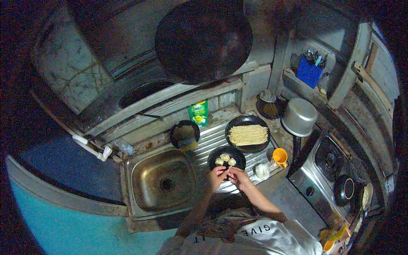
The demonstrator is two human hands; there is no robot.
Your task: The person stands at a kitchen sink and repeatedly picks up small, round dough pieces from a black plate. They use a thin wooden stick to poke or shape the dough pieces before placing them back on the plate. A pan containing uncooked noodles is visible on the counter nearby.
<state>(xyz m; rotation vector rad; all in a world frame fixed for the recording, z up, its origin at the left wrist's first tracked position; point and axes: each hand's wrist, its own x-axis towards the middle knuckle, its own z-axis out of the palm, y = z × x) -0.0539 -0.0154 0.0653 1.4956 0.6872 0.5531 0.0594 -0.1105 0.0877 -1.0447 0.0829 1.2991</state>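
Observation:
Side by side, my left hand (218, 178) and my right hand (239, 179) meet at the near edge of a small dark plate (211, 156). Their fingertips are drawn together; whatever may lie between them is too small to make out. On that plate sit pale rounded lumps (225, 157) that look like pieces of food. Behind it a larger black plate (247, 119) bears a rectangular bed of pale yellow noodles (248, 135). A white plastic-wrapped bundle (262, 171) lies right of my right hand, with an orange mug (280, 156) just beyond.
The steel sink basin (149, 188) is at left, its ribbed drainboard (212, 137) under the plates. A dark pan (185, 135) and green Sunlight pouch (198, 113) stand behind. Rightward are an upturned aluminium pot (299, 116) and a gas stove (314, 181). A large dark round pan (204, 41) hangs ahead.

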